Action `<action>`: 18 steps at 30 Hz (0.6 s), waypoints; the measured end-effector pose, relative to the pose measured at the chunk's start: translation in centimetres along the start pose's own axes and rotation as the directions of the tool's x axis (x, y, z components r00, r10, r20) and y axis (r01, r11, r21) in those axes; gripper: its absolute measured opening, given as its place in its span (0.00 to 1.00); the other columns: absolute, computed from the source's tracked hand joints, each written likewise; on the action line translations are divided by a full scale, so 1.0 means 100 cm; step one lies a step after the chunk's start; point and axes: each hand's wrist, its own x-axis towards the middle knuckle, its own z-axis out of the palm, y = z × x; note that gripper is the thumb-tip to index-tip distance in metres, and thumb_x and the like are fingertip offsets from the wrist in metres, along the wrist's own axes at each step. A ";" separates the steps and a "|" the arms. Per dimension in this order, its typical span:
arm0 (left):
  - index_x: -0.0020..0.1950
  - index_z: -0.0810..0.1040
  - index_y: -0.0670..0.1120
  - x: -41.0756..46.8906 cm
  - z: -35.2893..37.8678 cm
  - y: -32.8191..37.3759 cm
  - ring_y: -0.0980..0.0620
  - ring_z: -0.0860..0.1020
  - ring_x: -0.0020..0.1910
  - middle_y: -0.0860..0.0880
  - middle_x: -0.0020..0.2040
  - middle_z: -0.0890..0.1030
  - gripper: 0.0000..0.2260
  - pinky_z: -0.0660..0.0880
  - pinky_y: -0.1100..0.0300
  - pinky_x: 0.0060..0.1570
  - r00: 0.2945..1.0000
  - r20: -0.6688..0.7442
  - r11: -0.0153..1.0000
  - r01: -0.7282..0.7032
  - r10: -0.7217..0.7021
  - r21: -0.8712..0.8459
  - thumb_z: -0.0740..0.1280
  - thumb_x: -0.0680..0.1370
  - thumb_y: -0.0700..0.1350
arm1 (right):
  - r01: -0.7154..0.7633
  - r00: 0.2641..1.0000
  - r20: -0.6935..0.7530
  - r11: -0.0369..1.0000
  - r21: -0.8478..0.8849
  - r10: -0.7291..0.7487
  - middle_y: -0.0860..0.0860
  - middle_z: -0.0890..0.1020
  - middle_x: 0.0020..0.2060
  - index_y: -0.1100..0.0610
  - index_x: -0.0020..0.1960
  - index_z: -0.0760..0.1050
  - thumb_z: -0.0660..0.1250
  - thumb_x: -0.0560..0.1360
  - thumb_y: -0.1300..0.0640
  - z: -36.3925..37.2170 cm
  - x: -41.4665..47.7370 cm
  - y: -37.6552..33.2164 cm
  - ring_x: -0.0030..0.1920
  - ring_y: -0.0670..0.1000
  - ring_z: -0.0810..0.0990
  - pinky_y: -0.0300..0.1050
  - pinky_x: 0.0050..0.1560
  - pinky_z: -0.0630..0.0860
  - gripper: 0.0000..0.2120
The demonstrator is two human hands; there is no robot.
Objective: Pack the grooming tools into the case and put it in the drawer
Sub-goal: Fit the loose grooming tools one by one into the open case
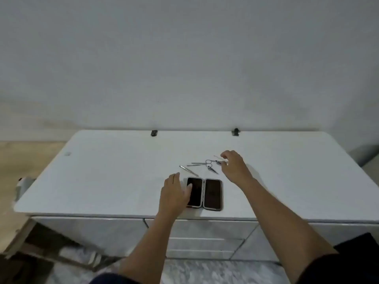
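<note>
The grooming case lies open flat near the front edge of the white table, showing two dark halves with grey rims. My left hand rests on its left half, fingers spread. Behind the case lie small metal scissors, a slim metal tool to their left and a dark pointed tool. My right hand hovers over the right end of this group, its fingertips pinched around a thin pale stick-like tool. I cannot tell whether that tool is lifted off the table.
The table stands against a plain wall, with two dark clips at its back edge. Closed drawers sit under the front edge, below the case. A wooden floor and a rug are at the left.
</note>
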 end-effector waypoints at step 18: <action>0.76 0.50 0.52 0.028 0.024 -0.038 0.54 0.54 0.72 0.56 0.74 0.57 0.52 0.53 0.54 0.68 0.922 0.267 0.948 -0.310 0.281 0.073 0.65 0.59 0.72 | -0.026 1.000 -0.006 1.000 -0.002 0.026 0.58 0.76 0.53 0.60 0.57 0.74 0.59 0.71 0.72 0.073 0.028 0.023 0.54 0.59 0.75 0.49 0.51 0.73 0.18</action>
